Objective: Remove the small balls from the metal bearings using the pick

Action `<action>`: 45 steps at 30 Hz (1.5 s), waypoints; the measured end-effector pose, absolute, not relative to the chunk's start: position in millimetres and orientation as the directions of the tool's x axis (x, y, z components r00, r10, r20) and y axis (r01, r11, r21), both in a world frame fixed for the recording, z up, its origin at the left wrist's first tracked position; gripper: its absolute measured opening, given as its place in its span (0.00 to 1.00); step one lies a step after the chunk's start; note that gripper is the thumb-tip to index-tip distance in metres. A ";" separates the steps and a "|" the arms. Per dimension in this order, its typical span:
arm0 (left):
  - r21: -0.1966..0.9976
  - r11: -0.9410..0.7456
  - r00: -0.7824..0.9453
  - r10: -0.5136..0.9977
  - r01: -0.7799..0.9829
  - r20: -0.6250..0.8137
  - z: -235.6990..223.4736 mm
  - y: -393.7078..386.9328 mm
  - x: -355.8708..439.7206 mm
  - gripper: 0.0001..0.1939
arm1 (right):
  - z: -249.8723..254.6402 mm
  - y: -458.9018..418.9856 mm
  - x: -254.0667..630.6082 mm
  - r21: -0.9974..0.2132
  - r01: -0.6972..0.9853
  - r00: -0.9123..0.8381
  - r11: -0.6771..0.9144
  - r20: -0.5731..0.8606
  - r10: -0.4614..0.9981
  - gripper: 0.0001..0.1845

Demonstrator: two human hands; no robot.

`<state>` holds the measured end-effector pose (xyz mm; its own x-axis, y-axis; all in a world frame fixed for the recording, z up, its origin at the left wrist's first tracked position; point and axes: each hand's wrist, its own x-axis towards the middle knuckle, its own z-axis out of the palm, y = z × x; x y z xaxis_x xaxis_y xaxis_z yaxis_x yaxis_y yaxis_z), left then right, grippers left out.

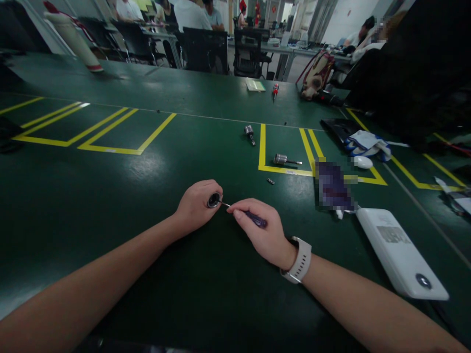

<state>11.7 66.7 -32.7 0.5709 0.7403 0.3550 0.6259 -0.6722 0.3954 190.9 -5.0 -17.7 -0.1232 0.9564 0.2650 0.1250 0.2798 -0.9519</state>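
Note:
My left hand [196,208] is wrapped round a small cylindrical metal part [213,200], whose round dark open end faces my other hand. Most of that part is hidden by the fingers. In my right hand [263,228] is a screwdriver with a dark purple handle [254,218]. Its thin shaft [225,204] points left, with the tip at the part's open end; how deep it reaches I cannot tell. Beyond the hands lie two metal cylinders with thin shafts, one inside the yellow tape [280,159] and one farther back [249,131]. A tiny metal piece [271,181] is nearer.
The green table [165,299] carries yellow tape outlines. On the right lie a white power bank [401,255], a blurred-out phone-like object [333,186], a white mouse [362,162] and gloves [368,142]. A red screwdriver [275,90] lies farther back. People sit in the background.

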 end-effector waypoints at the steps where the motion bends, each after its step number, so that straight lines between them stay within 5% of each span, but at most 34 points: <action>1: 0.380 -0.680 0.582 0.733 0.627 0.352 -32.7 66.7 11.5 0.04 | -17.3 -5.8 190.8 -0.948 0.139 -0.130 0.285 0.268 0.955 0.08; 5: 0.382 -0.689 0.585 0.725 0.616 0.364 -34.3 66.5 10.6 0.04 | -21.7 2.2 193.7 -0.988 -0.154 -0.153 0.014 0.038 0.987 0.06; 10: 0.442 -0.694 0.571 0.720 0.568 0.396 -33.9 65.8 11.1 0.05 | -27.7 14.2 197.0 -0.852 -0.457 -0.237 -0.255 -0.160 0.958 0.06; 13: 0.452 -0.684 0.557 0.729 0.572 0.399 -32.6 65.7 12.1 0.05 | -28.8 11.8 195.6 -0.873 -0.451 -0.171 -0.185 -0.119 0.978 0.06; 18: 0.406 -0.672 0.572 0.740 0.619 0.353 -32.7 66.0 12.6 0.05 | -28.5 3.8 193.1 -0.979 -0.203 -0.125 0.012 0.038 0.991 0.06; 26: 0.438 -0.679 0.562 0.734 0.589 0.382 -33.0 65.5 11.7 0.05 | -30.2 14.8 200.1 -0.855 -0.454 -0.270 -0.251 -0.137 0.953 0.06; 31: 0.474 -0.699 0.575 0.712 0.535 0.402 -32.0 65.6 12.5 0.06 | -28.7 14.8 200.9 -0.832 -0.486 -0.286 -0.269 -0.139 0.948 0.07; 38: 0.403 -0.659 0.559 0.752 0.635 0.350 -31.9 66.6 12.1 0.05 | -31.2 7.6 194.7 -0.932 -0.349 -0.191 -0.101 -0.035 0.981 0.06; 45: 0.406 -0.658 0.559 0.753 0.634 0.347 -34.2 69.4 11.4 0.05 | -26.2 15.8 199.7 -0.824 -0.484 -0.259 -0.295 -0.187 0.948 0.06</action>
<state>11.4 69.4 -34.2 0.5590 0.7531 0.3469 0.6341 -0.6578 0.4064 199.7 15.8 -26.2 -0.2591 0.9476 -0.1869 -0.4844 -0.2949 -0.8236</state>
